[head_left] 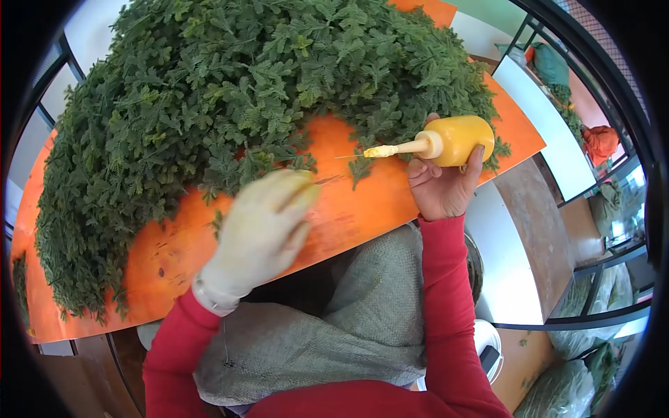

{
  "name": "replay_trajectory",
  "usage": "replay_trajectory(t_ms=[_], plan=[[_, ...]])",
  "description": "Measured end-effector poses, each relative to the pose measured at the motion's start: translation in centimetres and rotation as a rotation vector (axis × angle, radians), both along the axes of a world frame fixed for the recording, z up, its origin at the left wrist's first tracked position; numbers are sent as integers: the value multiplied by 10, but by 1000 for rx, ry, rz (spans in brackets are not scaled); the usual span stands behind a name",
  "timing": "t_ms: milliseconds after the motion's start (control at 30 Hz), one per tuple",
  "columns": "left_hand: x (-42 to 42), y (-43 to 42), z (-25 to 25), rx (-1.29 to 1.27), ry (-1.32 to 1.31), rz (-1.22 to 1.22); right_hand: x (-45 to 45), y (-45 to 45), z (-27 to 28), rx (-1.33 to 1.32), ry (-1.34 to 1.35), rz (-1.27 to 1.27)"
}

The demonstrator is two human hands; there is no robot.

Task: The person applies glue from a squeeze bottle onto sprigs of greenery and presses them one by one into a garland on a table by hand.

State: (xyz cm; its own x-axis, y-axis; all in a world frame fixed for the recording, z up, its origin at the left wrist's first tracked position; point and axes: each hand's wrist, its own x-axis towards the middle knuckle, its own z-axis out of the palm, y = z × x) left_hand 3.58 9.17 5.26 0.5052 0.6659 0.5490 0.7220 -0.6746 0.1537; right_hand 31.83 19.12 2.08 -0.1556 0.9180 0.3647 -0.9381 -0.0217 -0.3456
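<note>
In my right hand point(446, 184) is a yellow squeeze bottle point(463, 139), lying sideways with its nozzle to the left. Thick pale-yellow paste point(380, 150) coats the nozzle end, and a thin line sticks out past it. My left hand point(261, 226) wears a whitish glove with yellow stains. It hovers over the table's front part, fingers bent and thumb apart from them; nothing shows between them. Just beyond it lies a large heap of green leafy sprigs point(230, 90). One small sprig point(359, 171) rests on the orange tabletop point(362, 209) below the nozzle.
A grey woven cloth point(313, 341) covers my lap, under the table's front edge. To the right stand a white-topped surface point(502, 251) and a white bucket point(488, 345). Clear plastic bags point(564, 390) lie on the floor at lower right. Another white table point(547, 129) stands farther back.
</note>
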Motion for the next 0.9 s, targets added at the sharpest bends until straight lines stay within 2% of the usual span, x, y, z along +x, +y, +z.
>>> replay_trajectory(t_ms=[100, 167, 300, 433, 567, 667, 700, 800, 900], plan=[[34, 25, -22, -148, 24, 10, 3, -7, 5, 13, -33, -31], [47, 37, -29, -142, 86, 16, 7, -13, 7, 2, -42, -46], [62, 33, -24, -213, 162, -40, 16, -15, 3, -10, -57, -81], [64, 20, -20, -253, 18, -171, 20, -15, -2, -23, -32, -112], [43, 36, -27, -213, -177, -156, 28, -17, -6, -44, -15, -133], [39, 47, -21, -417, -359, -57, 32, -21, -6, -57, -13, -152], [37, 52, -24, -406, -344, -86, 33, -22, -6, -64, -16, -158], [41, 58, -24, -253, -47, -147, 39, -29, -11, -99, -47, -194], [42, 60, -34, -299, 107, -147, 45, -35, -15, -96, -111, -285]])
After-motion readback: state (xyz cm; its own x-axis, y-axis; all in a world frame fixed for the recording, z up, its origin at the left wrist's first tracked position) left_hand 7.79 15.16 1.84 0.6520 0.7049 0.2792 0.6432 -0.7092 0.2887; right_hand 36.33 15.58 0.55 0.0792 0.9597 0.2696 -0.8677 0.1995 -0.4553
